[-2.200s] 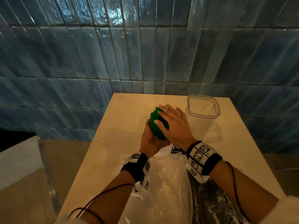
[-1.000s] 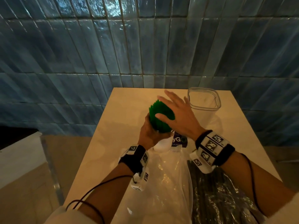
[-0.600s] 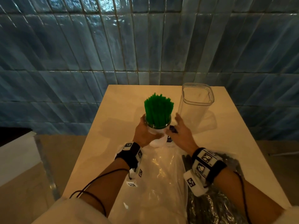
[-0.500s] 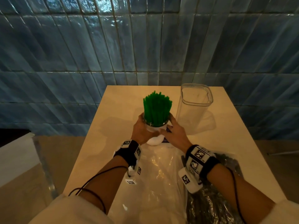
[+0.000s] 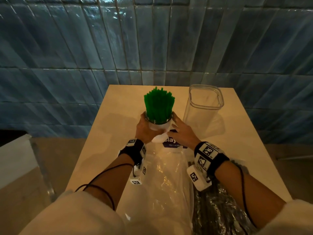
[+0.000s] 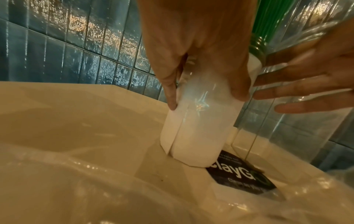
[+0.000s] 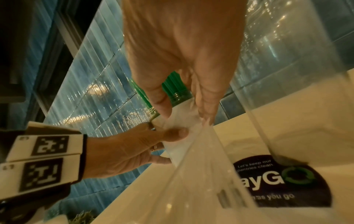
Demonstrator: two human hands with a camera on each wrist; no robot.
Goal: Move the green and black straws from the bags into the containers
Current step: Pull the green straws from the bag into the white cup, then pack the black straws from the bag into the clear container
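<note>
blue-tiled wall, table (image 5: 116,116): green straws (image 5: 159,106) upright in jar (image 5: 158,125), left hand (image 5: 144,131) gripping it, right hand (image 5: 182,134) open alongside; tub (image 5: 205,106) empty, black straws (image 5: 218,211) still bagged near right.

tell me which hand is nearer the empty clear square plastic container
Right. The right hand lies between the white jar of green straws and the empty clear square plastic container, just short of its wall. The left hand grips the jar's far side.
</note>
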